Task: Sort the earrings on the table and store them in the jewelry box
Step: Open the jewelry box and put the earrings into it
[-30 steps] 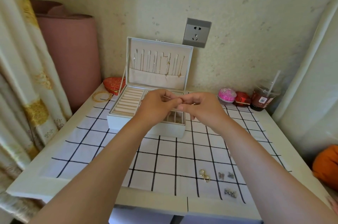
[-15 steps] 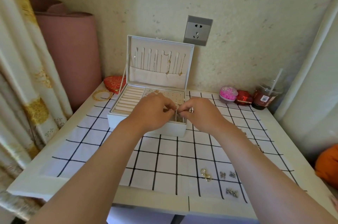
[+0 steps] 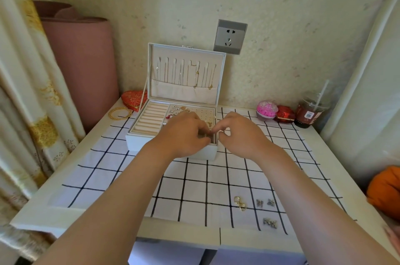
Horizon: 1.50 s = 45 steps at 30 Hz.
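The white jewelry box (image 3: 138, 142) stands open at the table's middle back, lid upright with necklaces hanging in it. Several earrings sit on its perforated panel (image 3: 203, 113). My left hand (image 3: 184, 134) hovers over the box's front right corner, fingers curled down and pinching a small earring that is mostly hidden. My right hand (image 3: 240, 132) is just beside it, thumb and forefinger bent close together; I cannot see what lies between them. On the cloth near the front right lie gold hoop earrings (image 3: 239, 203), a butterfly pair (image 3: 265, 202) and another small pair (image 3: 270, 223).
A checked cloth (image 3: 121, 178) covers the white table. A red heart box (image 3: 133, 97) and gold bangles (image 3: 119, 112) lie left of the jewelry box. A pink pot (image 3: 266, 110), red box (image 3: 285, 114) and lidded drink (image 3: 309, 113) stand back right. Curtain and rolled mat at left.
Both hands have dropped from above the box down to its front right corner. Their fingertips, joined before, now sit slightly apart.
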Tool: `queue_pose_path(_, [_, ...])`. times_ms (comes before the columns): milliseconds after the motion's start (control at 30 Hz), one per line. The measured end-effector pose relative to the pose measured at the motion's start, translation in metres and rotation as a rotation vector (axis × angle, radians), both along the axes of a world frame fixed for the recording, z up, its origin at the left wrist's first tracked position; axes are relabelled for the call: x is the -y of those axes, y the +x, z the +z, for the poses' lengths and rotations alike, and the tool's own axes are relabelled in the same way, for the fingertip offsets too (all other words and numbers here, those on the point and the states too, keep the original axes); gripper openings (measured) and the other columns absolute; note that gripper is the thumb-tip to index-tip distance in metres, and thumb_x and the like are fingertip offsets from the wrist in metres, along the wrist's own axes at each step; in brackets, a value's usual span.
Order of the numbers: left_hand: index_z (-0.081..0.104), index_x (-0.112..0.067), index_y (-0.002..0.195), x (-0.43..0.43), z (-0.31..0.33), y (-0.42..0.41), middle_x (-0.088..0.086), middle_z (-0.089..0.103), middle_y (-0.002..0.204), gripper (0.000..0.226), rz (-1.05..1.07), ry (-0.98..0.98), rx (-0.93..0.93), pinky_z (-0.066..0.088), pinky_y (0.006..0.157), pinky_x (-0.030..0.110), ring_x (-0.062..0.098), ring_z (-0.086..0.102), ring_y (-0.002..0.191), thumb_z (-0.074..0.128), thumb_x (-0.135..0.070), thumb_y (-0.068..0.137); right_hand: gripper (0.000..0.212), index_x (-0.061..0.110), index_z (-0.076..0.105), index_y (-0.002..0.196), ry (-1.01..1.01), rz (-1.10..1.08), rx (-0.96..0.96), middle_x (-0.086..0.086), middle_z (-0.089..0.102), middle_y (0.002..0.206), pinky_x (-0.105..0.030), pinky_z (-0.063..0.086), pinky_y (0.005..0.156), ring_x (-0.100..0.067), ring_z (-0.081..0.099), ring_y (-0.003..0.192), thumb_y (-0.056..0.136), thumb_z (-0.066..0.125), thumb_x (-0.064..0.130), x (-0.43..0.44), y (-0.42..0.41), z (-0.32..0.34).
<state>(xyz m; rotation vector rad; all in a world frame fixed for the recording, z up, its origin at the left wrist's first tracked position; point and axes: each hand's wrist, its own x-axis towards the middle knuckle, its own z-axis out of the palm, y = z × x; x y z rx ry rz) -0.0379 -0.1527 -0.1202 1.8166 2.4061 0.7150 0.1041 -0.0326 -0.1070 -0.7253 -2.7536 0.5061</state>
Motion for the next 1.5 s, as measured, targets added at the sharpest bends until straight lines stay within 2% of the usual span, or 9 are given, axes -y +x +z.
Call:
queue_pose_path(100, [0.071, -0.032, 0.098, -0.002, 0.004, 0.013, -0.008, 0.057, 0.096, 0.019, -0.029, 0.043, -0.008, 0.046, 0.087, 0.035, 0.014, 0.050, 0.097, 0.064, -0.044, 0.085, 0.019, 0.037, 0.072, 0.097, -0.046, 0.015, -0.016, 0.014, 0.060, 0.099, -0.033, 0.051, 0.083, -0.007, 0.059, 0.092, 0.089, 0.062, 0.023, 0.002, 0.020, 0.005])
queue_pose_path(300, [0.065, -0.031, 0.097, 0.004, 0.002, 0.050, -0.013, 0.058, 0.096, 0.013, -0.162, 0.037, -0.011, 0.049, 0.078, 0.032, 0.005, 0.051, 0.091, 0.064, -0.038, 0.087, 0.017, 0.034, 0.075, 0.087, -0.220, 0.080, 0.306, 0.012, 0.069, 0.092, -0.030, 0.056, 0.082, -0.005, 0.064, 0.086, 0.081, 0.069, 0.019, 0.010, 0.055, -0.002])
queue_pose_path(500, [0.069, -0.030, 0.094, 0.014, -0.013, 0.077, -0.014, 0.065, 0.090, 0.013, -0.255, -0.210, 0.055, 0.040, 0.062, 0.018, -0.004, 0.051, 0.070, 0.065, -0.037, 0.084, 0.009, 0.035, 0.072, 0.080, -0.236, 0.146, 0.441, 0.017, 0.063, 0.081, -0.019, 0.043, 0.065, 0.000, 0.058, 0.077, 0.080, 0.077, 0.027, 0.012, 0.075, -0.011])
queue_pose_path(700, [0.069, -0.030, 0.092, 0.022, -0.027, 0.086, -0.015, 0.065, 0.089, 0.021, -0.264, -0.281, 0.103, 0.036, 0.062, 0.015, -0.006, 0.052, 0.071, 0.070, -0.048, 0.081, 0.023, 0.035, 0.060, 0.062, -0.228, 0.109, 0.393, 0.012, 0.059, 0.070, -0.024, 0.043, 0.056, -0.012, 0.061, 0.068, 0.080, 0.075, 0.033, 0.017, 0.080, -0.024])
queue_pose_path(867, [0.069, -0.037, 0.099, 0.024, -0.029, 0.090, -0.018, 0.066, 0.092, 0.025, -0.297, -0.257, 0.220, 0.045, 0.069, 0.020, -0.001, 0.056, 0.076, 0.077, -0.045, 0.078, 0.003, 0.035, 0.067, 0.086, -0.124, 0.063, 0.340, 0.014, 0.062, 0.089, -0.031, 0.052, 0.073, -0.011, 0.060, 0.086, 0.086, 0.068, 0.032, 0.009, 0.080, -0.027])
queue_pose_path(967, [0.072, -0.038, 0.107, 0.023, -0.032, 0.095, -0.019, 0.062, 0.095, 0.027, -0.363, -0.258, 0.223, 0.046, 0.074, 0.021, -0.003, 0.053, 0.079, 0.076, -0.041, 0.080, 0.015, 0.028, 0.075, 0.099, -0.142, 0.047, 0.333, 0.011, 0.068, 0.100, -0.034, 0.055, 0.083, -0.010, 0.063, 0.094, 0.090, 0.064, 0.025, 0.005, 0.080, -0.025])
queue_pose_path(1100, [0.076, -0.038, 0.101, 0.020, -0.033, 0.097, -0.027, 0.055, 0.089, 0.019, -0.391, -0.279, 0.193, 0.039, 0.072, 0.018, -0.010, 0.050, 0.077, 0.075, -0.039, 0.082, 0.017, 0.030, 0.079, 0.099, -0.237, 0.079, 0.341, 0.014, 0.073, 0.097, -0.029, 0.056, 0.086, -0.005, 0.065, 0.093, 0.087, 0.070, 0.022, 0.002, 0.081, -0.021])
queue_pose_path(1300, [0.072, -0.032, 0.093, 0.018, -0.032, 0.095, -0.022, 0.065, 0.091, 0.014, -0.365, -0.277, 0.235, 0.041, 0.068, 0.016, -0.013, 0.053, 0.076, 0.078, -0.033, 0.080, 0.014, 0.029, 0.077, 0.095, -0.228, 0.076, 0.341, 0.016, 0.070, 0.093, -0.022, 0.052, 0.078, -0.005, 0.063, 0.091, 0.081, 0.078, 0.026, 0.000, 0.077, -0.024])
queue_pose_path(1500, [0.071, -0.031, 0.087, 0.017, -0.025, 0.072, -0.017, 0.069, 0.088, 0.010, -0.326, -0.171, 0.295, 0.055, 0.077, 0.029, 0.004, 0.062, 0.079, 0.077, -0.025, 0.082, 0.013, 0.034, 0.072, 0.083, -0.249, -0.033, 0.168, 0.015, 0.068, 0.083, -0.028, 0.055, 0.079, -0.005, 0.065, 0.084, 0.078, 0.081, 0.025, -0.006, 0.060, -0.021])
